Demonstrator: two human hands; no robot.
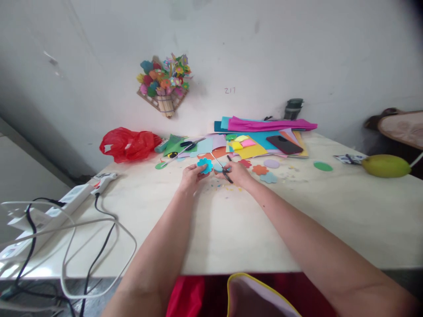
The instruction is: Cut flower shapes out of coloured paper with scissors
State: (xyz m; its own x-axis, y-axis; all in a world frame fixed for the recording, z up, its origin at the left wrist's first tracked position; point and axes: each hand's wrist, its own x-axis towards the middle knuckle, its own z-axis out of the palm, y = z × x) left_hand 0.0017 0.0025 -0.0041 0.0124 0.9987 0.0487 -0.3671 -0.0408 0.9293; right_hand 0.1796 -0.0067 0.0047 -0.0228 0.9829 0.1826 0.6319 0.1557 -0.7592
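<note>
Between the thumb and fingers of my left hand is a blue paper flower with a scalloped edge. My right hand is closed round the dark handles of a pair of scissors, whose blades point up and to the left, close to the flower. Just beyond my right hand lie a red paper flower, an orange paper flower, a light blue paper flower and a lilac oval. Tiny paper scraps are scattered on the table under my hands.
Coloured sheets and a phone lie at the back of the table. A red plastic bag and a second pair of scissors are back left. A power strip with cables runs along the left; a yellow-green object lies right.
</note>
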